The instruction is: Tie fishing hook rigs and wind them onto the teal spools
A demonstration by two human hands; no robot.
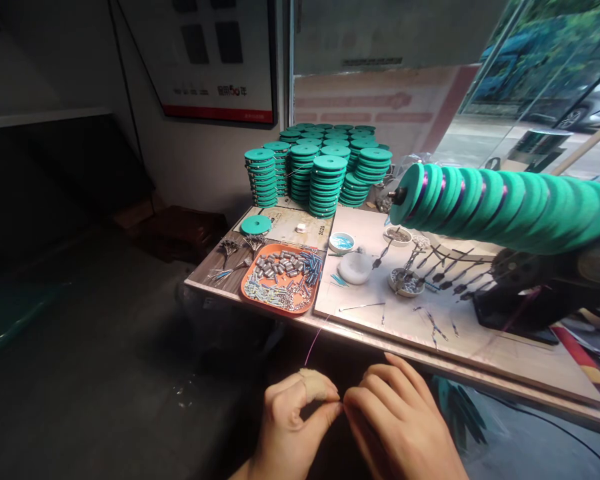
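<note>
Both of my hands are low in front of the table edge, fingertips meeting. My left hand is pinched, its forefinger wrapped in tan tape, on a thin purple line that runs up toward the table. My right hand is curled, thumb and forefinger pressed at the same spot on the line. What else sits between the fingertips is too small to make out. A row of green foam spools wound with purple line sits on a horizontal spindle at the right.
An orange tray of small metal and blue tubes sits near the table's front edge. Stacks of green discs stand at the back. Small dishes, hooks and swivels lie across the white board. Dark floor lies to the left.
</note>
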